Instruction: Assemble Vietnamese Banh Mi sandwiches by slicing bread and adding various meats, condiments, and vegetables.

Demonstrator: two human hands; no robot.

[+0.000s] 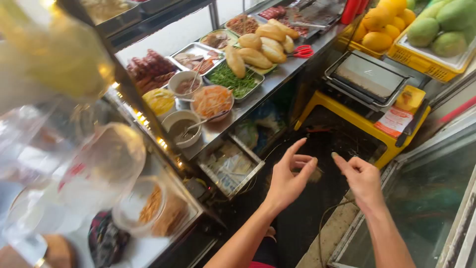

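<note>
Head view: hands [325, 178] beside counter edge [258, 106]

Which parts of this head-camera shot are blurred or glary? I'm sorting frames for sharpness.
Head view: the clear plastic bags and cups at the near left are heavily blurred, with a yellow smear above; the left hand and right hand, both empty, are reasonably sharp; the golden bread rolls on the steel counter are sharp; small warm lights glare along the counter edge.
</note>
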